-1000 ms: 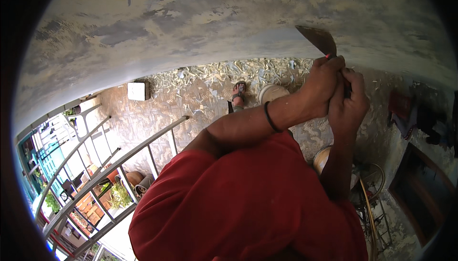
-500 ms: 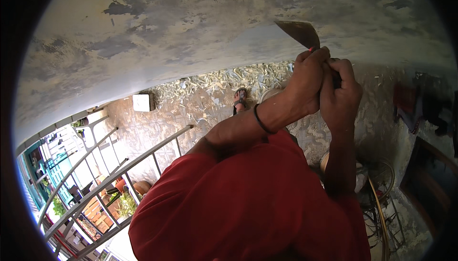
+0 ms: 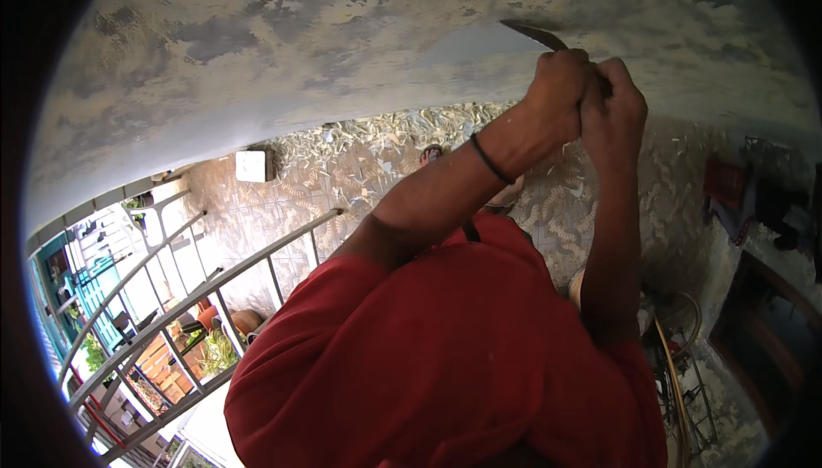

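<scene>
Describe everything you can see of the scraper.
The scraper has a dark, metal-looking blade, seen nearly edge-on, tapering to a point at upper left. The left hand and right hand grip it together, mostly hiding its handle. The blade lies close to the patchy wall; exact contact is unclear.

Wears a plain red shirt [image 3: 428,339], loose and creased across the near front, with short sleeves [image 3: 317,284] above bare forearms [image 3: 616,237]. Has a thin black band [image 3: 490,160] near the left wrist [image 3: 538,121]. Farther off, perhaps wears a dark sandal [image 3: 433,151] on one foot [image 3: 427,157], too small to be sure.
</scene>
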{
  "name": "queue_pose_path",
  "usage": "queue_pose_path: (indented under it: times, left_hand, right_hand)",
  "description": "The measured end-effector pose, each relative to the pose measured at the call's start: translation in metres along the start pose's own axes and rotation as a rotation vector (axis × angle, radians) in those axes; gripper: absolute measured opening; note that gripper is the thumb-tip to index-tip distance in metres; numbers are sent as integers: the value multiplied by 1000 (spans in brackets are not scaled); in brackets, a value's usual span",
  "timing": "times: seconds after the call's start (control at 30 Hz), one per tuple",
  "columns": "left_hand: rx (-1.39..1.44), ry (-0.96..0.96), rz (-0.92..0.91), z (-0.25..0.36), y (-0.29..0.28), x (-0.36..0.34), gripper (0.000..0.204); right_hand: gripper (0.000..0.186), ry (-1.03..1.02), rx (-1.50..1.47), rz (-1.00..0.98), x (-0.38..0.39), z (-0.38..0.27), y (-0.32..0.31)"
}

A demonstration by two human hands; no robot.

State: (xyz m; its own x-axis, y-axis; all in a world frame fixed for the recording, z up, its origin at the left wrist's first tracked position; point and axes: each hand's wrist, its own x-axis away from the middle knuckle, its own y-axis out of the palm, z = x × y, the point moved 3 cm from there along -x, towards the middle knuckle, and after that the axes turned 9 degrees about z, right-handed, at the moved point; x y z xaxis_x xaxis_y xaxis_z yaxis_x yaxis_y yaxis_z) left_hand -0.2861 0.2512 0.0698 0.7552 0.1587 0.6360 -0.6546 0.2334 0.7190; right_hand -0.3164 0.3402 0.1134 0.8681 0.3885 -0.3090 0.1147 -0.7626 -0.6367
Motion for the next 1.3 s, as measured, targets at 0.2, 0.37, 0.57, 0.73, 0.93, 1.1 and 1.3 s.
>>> queue_pose_path:
  times: [0.2, 0.37, 0.57, 0.73, 0.93, 1.1, 1.3]
  left_hand:
    - [36, 50, -42, -14, -13, 13, 19]
    - [21, 85, 35, -13, 6, 16, 18]
    - [-99, 167, -15, -8, 12, 13, 18]
    - [-669, 833, -216, -6, 12, 7, 10]
    - [-202, 316, -116, -31, 23, 20, 16]
    - [-128, 124, -48, -27, 19, -13, 13]
    - [-88, 210, -38, -35, 25, 4, 16]
  right_hand:
    - [11, 21, 35, 29, 34, -15, -9]
    - [7, 3, -62, 57, 21, -15, -16]
    - [6, -31, -76, 64, 16, -7, -15]
    - [6, -73, -170, 140, 14, 2, -27]
    - [9, -55, -136, 153, 16, -14, -45]
    - [12, 64, -122, 68, -3, 18, -27]
    - [14, 68, -143, 95, 10, 14, -35]
